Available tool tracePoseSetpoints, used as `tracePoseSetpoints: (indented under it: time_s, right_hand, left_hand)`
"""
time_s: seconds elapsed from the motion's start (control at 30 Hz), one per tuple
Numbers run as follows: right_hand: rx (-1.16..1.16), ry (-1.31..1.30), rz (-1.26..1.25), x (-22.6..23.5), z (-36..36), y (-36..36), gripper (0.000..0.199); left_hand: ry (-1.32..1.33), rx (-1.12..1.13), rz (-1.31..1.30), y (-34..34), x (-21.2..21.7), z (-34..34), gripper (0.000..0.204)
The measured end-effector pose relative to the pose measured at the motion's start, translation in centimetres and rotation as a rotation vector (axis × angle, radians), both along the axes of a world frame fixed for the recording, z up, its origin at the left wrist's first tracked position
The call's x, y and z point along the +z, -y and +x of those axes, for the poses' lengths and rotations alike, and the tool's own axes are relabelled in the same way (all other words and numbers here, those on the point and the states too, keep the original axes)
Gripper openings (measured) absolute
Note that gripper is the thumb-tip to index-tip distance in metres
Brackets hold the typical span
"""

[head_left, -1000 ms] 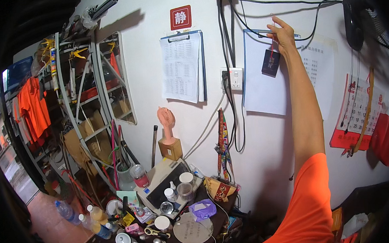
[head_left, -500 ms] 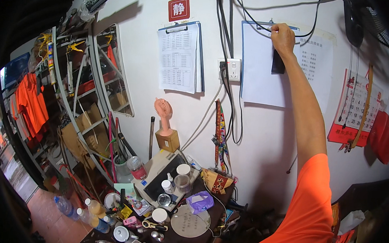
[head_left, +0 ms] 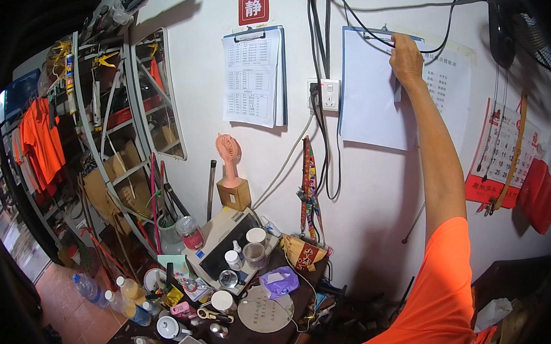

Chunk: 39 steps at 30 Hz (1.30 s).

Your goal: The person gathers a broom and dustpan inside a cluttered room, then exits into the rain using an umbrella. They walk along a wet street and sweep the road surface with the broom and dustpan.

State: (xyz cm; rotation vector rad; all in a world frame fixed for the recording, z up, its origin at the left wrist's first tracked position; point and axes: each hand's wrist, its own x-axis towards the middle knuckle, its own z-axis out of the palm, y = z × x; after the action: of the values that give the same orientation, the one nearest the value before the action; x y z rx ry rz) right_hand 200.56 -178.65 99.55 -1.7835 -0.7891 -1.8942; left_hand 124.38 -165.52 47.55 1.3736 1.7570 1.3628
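My right hand (head_left: pixel 407 59) is raised to the wall, at the top of a blue clipboard (head_left: pixel 371 92) that carries blank white paper. Its fingers are curled closed near the clip and a hanging black cable (head_left: pixel 446 32). Below the fingers, partly behind the wrist, shows a narrow grey edge of a flat thing (head_left: pixel 398 93); I cannot make out its kind or how it is held. To the right, a printed sheet (head_left: pixel 449 91) is stuck on the wall, partly behind my forearm. My left hand is out of view.
A second clipboard (head_left: pixel 254 79) hangs left of a wall socket (head_left: pixel 329 94) with cables. Below, a cluttered desk holds a pink fan (head_left: pixel 229 152), jars, bottles and a purple tissue pack (head_left: pixel 279 282). A calendar (head_left: pixel 504 141) hangs at right, metal shelves (head_left: pixel 107 106) stand left.
My right hand has shifted slightly right and down, its fingers still curled. The flat thing under it looked dark and wider before; now only a narrow grey part shows. The view has shifted slightly.
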Motion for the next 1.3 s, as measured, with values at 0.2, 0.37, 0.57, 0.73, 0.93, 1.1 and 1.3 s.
tracePoseSetpoints:
  time_s: [0.2,0.37,0.57,0.73,0.93,1.1,1.3]
  right_hand:
    - [-0.087,-0.018,0.021,0.1,0.6,0.7,0.023]
    - [-0.155,-0.063,0.022,-0.6,2.2,2.0,0.027]
    - [0.118,-0.126,0.378,-1.8,3.7,2.0,0.041]
    - [0.391,-0.18,0.609,-3.4,4.2,1.1,0.052]
    - [0.513,-0.12,0.617,-4.5,3.5,0.4,0.065]
    - [0.06,0.104,0.528,-5.7,4.5,1.2,0.069]
    - [0.483,-0.083,0.598,-6.5,5.0,2.6,0.073]
  left_hand:
    - [-0.004,0.02,-0.008,0.4,0.0,-0.5,0.032]
    - [-0.001,0.029,-0.012,0.8,-0.6,-0.9,0.032]
    - [0.0,0.051,-0.011,1.3,-0.9,-1.3,0.032]
    - [-0.018,0.073,-0.009,1.4,-0.7,-1.4,0.032]
    - [-0.029,0.096,-0.002,1.8,-0.6,-1.6,0.032]
    - [-0.037,0.117,-0.002,2.1,-0.4,-1.9,0.032]
    - [-0.052,0.141,-0.001,2.4,-0.3,-2.6,0.032]
